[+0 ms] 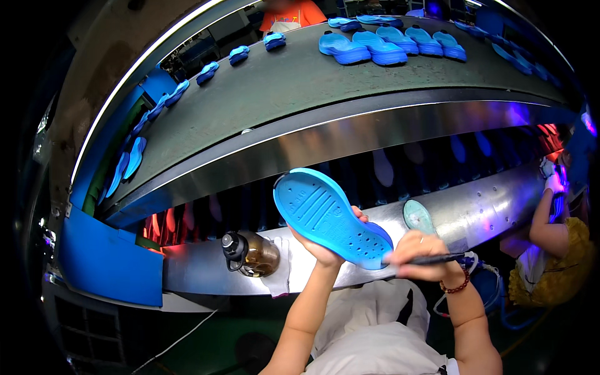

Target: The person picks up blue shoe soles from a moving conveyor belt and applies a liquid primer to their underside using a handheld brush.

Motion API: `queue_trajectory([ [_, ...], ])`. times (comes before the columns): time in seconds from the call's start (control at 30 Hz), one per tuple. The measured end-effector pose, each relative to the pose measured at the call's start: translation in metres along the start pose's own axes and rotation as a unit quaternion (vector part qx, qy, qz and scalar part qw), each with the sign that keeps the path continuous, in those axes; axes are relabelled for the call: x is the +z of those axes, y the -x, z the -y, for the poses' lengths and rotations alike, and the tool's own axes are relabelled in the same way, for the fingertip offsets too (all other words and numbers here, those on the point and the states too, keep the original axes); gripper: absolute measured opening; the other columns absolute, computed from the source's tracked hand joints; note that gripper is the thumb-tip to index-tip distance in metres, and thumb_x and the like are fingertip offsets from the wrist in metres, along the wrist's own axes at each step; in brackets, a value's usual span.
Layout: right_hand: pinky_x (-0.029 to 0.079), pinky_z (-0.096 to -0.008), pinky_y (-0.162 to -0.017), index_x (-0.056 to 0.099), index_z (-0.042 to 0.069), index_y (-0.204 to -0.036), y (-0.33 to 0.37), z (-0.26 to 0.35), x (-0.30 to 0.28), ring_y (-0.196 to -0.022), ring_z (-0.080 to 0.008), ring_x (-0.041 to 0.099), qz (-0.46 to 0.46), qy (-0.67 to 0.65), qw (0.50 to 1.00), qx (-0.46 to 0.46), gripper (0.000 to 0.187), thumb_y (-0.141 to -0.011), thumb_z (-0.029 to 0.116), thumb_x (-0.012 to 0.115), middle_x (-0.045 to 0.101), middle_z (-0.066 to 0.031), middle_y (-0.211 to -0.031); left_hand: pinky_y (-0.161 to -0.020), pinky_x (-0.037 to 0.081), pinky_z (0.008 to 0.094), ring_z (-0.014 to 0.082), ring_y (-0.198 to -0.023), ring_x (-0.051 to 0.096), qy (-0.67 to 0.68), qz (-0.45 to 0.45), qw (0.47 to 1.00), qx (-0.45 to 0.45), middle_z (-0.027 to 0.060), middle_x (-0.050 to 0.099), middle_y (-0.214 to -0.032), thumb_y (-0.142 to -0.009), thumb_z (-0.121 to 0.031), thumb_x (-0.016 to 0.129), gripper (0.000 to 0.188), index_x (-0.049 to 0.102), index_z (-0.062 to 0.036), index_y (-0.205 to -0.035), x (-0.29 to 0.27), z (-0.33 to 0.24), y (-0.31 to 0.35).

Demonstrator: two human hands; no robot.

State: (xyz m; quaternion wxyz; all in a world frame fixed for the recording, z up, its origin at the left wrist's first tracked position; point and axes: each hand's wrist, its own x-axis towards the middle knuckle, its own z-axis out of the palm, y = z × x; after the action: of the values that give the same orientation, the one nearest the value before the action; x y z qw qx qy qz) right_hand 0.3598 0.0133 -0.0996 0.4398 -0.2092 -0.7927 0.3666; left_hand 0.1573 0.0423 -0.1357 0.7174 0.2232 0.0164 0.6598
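Observation:
Over the metal ledge, my left hand holds a bright blue shoe sole, fingers wrapped round its edge. The sole is tilted, with its grooved and perforated face in view. My right hand is closed on a slim black-handled tool close to the sole's lower right end. The tool's tip is blurred, so its kind and whether it touches the sole cannot be told. Just behind my right hand, a pale green oval piece lies on the ledge.
A brown bottle with a black lid stands on the metal ledge at left, beside a white cloth. Beyond runs a dark green conveyor belt carrying several blue soles. Another person's arm is at right.

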Motion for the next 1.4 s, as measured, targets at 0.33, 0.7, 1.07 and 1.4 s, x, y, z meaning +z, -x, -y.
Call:
queue_trajectory([
  [0.33, 0.047, -0.0288, -0.07, 0.066, 0.001, -0.087, 0.008, -0.007, -0.008, -0.076, -0.0197, 0.061, -0.042, 0.031, 0.998, 0.036, 0.021, -0.066, 0.0, 0.071, 0.066, -0.0106, -0.088, -0.07, 0.05, 0.0437, 0.0336, -0.079, 0.059, -0.046, -0.055, 0.997, 0.003, 0.0233, 0.058, -0.092, -0.067, -0.084, 0.016, 0.099, 0.047, -0.0036, -0.115, 0.011, -0.006, -0.005],
  [0.7, 0.047, -0.0281, -0.074, 0.067, 0.0, -0.087, 0.015, 0.005, -0.001, -0.081, -0.0186, 0.06, 0.014, -0.029, 0.999, 0.02, 0.022, -0.065, 0.0, 0.072, 0.067, -0.0108, -0.085, -0.072, 0.05, 0.0434, 0.0331, -0.08, 0.06, -0.079, -0.054, 0.995, -0.018, 0.0234, 0.059, -0.092, -0.069, -0.083, 0.009, 0.101, 0.044, -0.0004, -0.117, 0.019, -0.003, -0.012],
  [1.07, 0.046, -0.0343, -0.085, 0.06, -0.001, -0.09, 0.026, -0.017, 0.029, -0.093, -0.0242, 0.059, -0.19, -0.391, 0.89, 0.137, 0.016, -0.075, 0.002, 0.064, 0.062, -0.0169, -0.095, -0.094, 0.04, 0.0463, 0.0323, -0.113, 0.047, -0.119, -0.057, 0.987, -0.09, 0.02, 0.044, -0.126, -0.083, -0.05, 0.044, 0.07, 0.028, -0.004, -0.134, 0.01, 0.025, 0.03],
  [1.4, 0.051, -0.0313, -0.076, 0.065, -0.001, -0.088, 0.0, 0.015, -0.021, -0.088, -0.0252, 0.064, 0.107, -0.1, 0.987, 0.064, 0.022, -0.067, -0.002, 0.071, 0.065, -0.0161, -0.091, -0.084, 0.046, 0.028, 0.0179, -0.097, 0.056, -0.186, -0.012, 0.919, -0.348, 0.0142, 0.054, -0.112, -0.081, -0.031, 0.059, 0.058, 0.041, 0.0039, -0.123, 0.034, -0.015, 0.021],
])
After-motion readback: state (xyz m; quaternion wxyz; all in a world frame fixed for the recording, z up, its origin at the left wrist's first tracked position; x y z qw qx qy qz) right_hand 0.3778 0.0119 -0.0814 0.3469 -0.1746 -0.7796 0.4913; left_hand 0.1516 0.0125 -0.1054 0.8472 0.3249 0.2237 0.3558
